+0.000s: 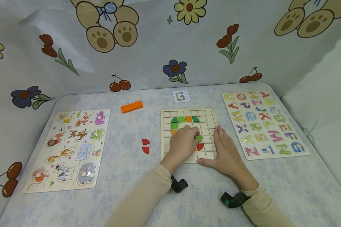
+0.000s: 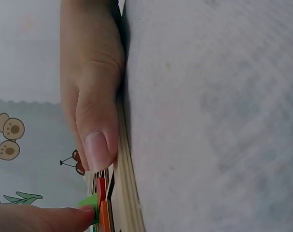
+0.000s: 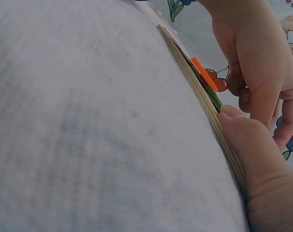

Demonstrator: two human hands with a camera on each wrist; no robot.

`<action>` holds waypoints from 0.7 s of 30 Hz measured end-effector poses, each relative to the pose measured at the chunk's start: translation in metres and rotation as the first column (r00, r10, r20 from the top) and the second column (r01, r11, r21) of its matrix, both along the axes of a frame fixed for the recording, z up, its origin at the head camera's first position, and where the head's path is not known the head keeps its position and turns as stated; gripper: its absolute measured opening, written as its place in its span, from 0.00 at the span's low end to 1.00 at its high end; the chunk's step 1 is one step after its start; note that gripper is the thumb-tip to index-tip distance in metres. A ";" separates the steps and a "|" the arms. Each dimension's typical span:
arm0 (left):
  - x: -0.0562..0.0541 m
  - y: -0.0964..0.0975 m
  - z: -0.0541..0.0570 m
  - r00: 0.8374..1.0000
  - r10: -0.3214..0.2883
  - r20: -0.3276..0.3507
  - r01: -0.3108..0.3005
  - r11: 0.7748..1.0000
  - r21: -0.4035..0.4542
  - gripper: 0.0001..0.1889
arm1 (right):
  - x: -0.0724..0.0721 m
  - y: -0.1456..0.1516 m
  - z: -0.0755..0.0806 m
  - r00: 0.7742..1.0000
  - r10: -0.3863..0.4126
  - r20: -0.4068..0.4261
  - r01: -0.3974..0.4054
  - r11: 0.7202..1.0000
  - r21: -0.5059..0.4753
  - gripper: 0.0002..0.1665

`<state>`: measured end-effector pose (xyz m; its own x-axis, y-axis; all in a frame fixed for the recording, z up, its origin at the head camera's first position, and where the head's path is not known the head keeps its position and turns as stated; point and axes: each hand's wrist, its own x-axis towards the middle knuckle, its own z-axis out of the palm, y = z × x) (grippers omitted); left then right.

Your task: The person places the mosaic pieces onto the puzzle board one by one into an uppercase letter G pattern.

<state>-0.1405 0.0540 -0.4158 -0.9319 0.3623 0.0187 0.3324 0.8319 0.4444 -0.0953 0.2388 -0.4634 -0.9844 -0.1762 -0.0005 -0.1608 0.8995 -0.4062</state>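
A wooden grid board (image 1: 165, 142) lies on the table, with green, orange and red tiles along a curved path. My left hand (image 1: 183, 142) is over the board's middle and pinches a green square tile (image 1: 199, 138), also seen between board and fingertip in the left wrist view (image 2: 90, 203). Just below it sits a red quarter-round tile (image 1: 200, 147). My right hand (image 1: 228, 154) rests at the board's right side with its fingers straight. Its thumb (image 3: 247, 130) lies along the front edge. My left hand covers some tiles.
Two red quarter-round tiles (image 1: 146, 150) lie left of the board. Behind are an orange bar-shaped box (image 1: 132, 107) and a small pattern card (image 1: 181, 96). An animal puzzle (image 1: 74, 151) is at the left, a letter puzzle (image 1: 264, 124) at the right.
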 end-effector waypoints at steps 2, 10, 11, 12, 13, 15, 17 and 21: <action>0.000 0.001 0.000 1.000 0.003 -0.013 -0.003 1.000 -0.013 0.07 | 0.000 0.000 0.001 1.000 0.002 -0.003 -0.002 1.000 0.002 0.86; -0.001 0.003 0.001 1.000 0.016 -0.020 -0.017 0.998 -0.055 0.09 | -0.002 0.000 0.001 1.000 0.005 -0.013 -0.005 1.000 -0.001 0.86; -0.001 0.002 0.001 1.000 0.016 -0.019 -0.018 0.998 -0.058 0.09 | -0.002 0.000 0.001 1.000 0.005 -0.015 -0.005 1.000 -0.001 0.86; -0.001 0.002 0.000 1.000 0.015 -0.021 -0.016 0.998 -0.059 0.10 | -0.002 0.000 0.001 1.000 0.005 -0.016 -0.005 1.000 -0.001 0.86; 0.000 0.002 0.000 1.000 0.012 -0.025 -0.013 0.998 -0.062 0.10 | -0.001 0.000 0.001 1.000 0.005 -0.016 -0.005 1.000 -0.002 0.86; 0.001 0.000 -0.001 0.999 0.003 -0.037 -0.006 0.997 -0.073 0.10 | -0.001 -0.001 0.001 1.000 0.006 -0.014 -0.006 1.000 -0.003 0.86; 0.004 -0.003 -0.002 0.999 -0.013 -0.045 0.009 0.996 -0.086 0.11 | -0.001 -0.001 0.001 1.000 0.005 -0.015 -0.005 1.000 -0.004 0.85; 0.012 -0.012 -0.001 0.999 -0.040 -0.023 0.037 0.995 -0.090 0.15 | 0.000 0.000 0.000 1.000 0.006 -0.011 -0.006 1.000 -0.001 0.85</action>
